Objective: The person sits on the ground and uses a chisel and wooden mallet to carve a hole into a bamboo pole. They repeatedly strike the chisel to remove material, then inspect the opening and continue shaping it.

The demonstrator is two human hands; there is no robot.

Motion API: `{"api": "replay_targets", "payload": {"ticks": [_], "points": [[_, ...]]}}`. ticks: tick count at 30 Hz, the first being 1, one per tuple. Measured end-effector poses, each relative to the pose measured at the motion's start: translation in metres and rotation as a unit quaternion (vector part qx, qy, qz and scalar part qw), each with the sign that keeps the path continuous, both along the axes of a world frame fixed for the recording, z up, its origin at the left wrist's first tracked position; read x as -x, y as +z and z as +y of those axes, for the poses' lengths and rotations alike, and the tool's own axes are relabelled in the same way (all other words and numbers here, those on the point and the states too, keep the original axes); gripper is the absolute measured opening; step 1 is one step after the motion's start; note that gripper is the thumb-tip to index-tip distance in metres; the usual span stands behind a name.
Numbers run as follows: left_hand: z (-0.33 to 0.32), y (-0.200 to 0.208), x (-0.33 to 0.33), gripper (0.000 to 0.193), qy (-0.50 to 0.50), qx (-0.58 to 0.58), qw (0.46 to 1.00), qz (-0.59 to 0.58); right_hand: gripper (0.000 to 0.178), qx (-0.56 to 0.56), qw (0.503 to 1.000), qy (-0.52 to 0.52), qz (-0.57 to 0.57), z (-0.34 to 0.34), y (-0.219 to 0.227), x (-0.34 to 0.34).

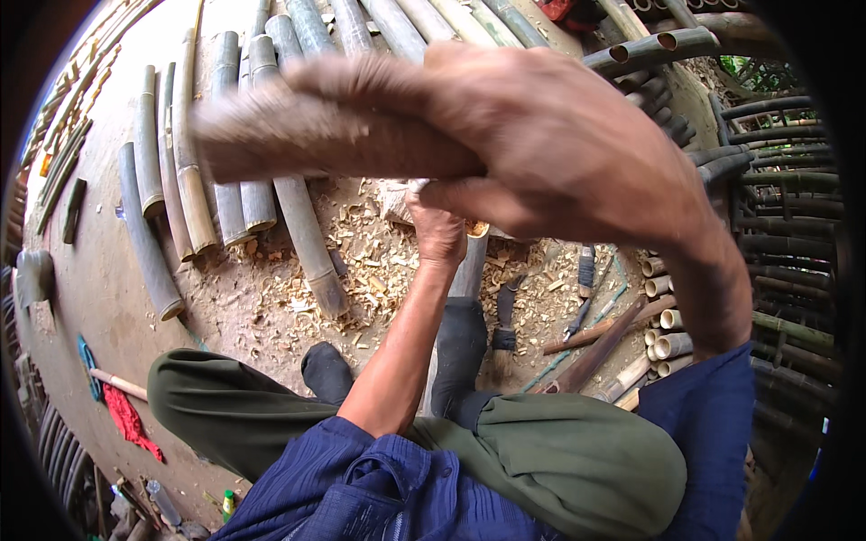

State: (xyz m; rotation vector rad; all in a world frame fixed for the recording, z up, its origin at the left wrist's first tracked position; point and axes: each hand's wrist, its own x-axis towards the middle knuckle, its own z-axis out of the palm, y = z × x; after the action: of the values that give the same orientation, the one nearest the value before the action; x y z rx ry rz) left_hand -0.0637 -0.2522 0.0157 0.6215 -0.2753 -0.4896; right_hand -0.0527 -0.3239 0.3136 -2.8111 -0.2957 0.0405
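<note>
My right hand [559, 135] is raised high, close to the camera and smeared by motion. Its fingers are closed round a thick brown wooden block [334, 140], which points to the left. Below it, my left hand [438, 236] is closed beside the upper end of a bamboo pole [471, 269] that stands between my feet. What the left fingers grip is covered by the right hand. A pale piece of wood [394, 202] shows just left of the left hand.
Wood shavings [370, 261] litter the ground around my feet. Long bamboo poles [311, 243] lie ahead and to the left. On the right are a brush-like tool [505, 316], a dark wooden piece [600, 356], cut bamboo tubes [672, 345] and a bamboo rack [789, 207].
</note>
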Motion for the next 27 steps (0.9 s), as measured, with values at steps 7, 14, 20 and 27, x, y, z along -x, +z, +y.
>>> {"api": "replay_targets", "payload": {"ticks": [7, 14, 20, 27], "points": [[0.004, -0.032, -0.004, 0.046, 0.141, -0.449, 0.812, -0.346, 0.103, 0.074, 0.983, -0.010, 0.170, -0.009, -0.021, 0.004], [0.030, 0.058, -0.002, 0.018, 0.059, -0.178, 0.982, -0.024, 0.100, -0.060, 0.994, -0.088, -0.002, -0.017, -0.014, 0.041], [0.032, 0.056, -0.007, 0.023, -0.028, -0.197, 0.980, 0.006, 0.091, -0.035, 0.996, -0.078, -0.015, -0.019, -0.023, 0.043], [0.039, 0.051, -0.005, 0.024, -0.025, -0.204, 0.978, -0.018, 0.087, -0.016, 0.998, -0.064, -0.003, -0.022, -0.035, 0.046]]}}
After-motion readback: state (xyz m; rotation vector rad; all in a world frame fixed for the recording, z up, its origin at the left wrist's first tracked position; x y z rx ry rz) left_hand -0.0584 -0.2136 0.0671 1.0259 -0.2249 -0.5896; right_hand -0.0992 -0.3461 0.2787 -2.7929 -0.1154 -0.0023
